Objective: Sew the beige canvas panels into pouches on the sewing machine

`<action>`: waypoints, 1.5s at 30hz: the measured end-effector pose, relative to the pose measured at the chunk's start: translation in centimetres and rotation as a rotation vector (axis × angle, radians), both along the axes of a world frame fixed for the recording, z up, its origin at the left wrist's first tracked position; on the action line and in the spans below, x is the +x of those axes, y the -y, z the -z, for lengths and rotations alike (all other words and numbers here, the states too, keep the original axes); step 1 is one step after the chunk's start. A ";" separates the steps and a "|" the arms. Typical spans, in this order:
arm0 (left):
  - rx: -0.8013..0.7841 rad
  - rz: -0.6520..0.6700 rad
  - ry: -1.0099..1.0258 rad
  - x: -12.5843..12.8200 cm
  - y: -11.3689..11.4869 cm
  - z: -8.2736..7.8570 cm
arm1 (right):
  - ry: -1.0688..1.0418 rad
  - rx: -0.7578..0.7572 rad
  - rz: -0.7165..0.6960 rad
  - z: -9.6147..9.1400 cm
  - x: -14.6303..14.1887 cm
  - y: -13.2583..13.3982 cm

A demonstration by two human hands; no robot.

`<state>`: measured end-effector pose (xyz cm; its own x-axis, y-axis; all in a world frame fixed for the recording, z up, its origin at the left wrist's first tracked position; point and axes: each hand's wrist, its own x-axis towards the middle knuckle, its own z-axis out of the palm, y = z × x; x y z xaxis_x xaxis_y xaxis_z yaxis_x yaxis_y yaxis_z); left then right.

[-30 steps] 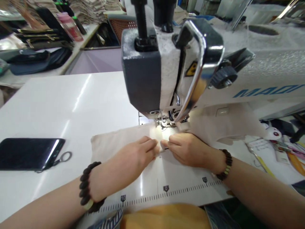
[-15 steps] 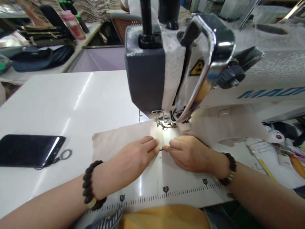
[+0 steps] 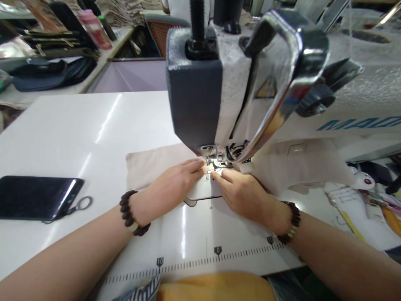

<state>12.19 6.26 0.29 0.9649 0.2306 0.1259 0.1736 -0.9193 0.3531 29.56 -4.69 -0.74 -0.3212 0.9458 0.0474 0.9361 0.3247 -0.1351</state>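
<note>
A beige cloth piece [image 3: 147, 165] lies on the white table under the head of a grey and white sewing machine [image 3: 219, 79]. My left hand [image 3: 175, 182] rests flat on the cloth, fingers together, tips right at the presser foot [image 3: 216, 161]. My right hand [image 3: 239, 190] presses the cloth's edge just right of the foot, its fingers pinched on the fabric. Both wrists wear dark bead bracelets. More beige cloth [image 3: 297, 165] bunches under the machine's arm at the right.
A black phone [image 3: 36, 196] and small snips [image 3: 81, 204] lie at the left. A ruler scale [image 3: 203, 261] runs along the table's front edge. Papers and small tools [image 3: 360, 196] sit at the right. Bags and a pink bottle [image 3: 94, 29] stand behind.
Both hands have slid away from me with the cloth, from a hand's width before the presser foot to right against it. The cloth's left edge shifted back too.
</note>
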 end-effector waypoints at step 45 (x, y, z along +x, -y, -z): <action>0.303 -0.261 -0.091 -0.8 -0.4 0.3 | 0.136 0.426 0.282 -3.5 5.2 5.4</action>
<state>11.40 6.61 -0.03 0.8894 0.4345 0.1421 0.4326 -0.9004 0.0453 34.78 -10.05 2.80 -0.0872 0.9023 0.4223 0.9949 0.0572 0.0832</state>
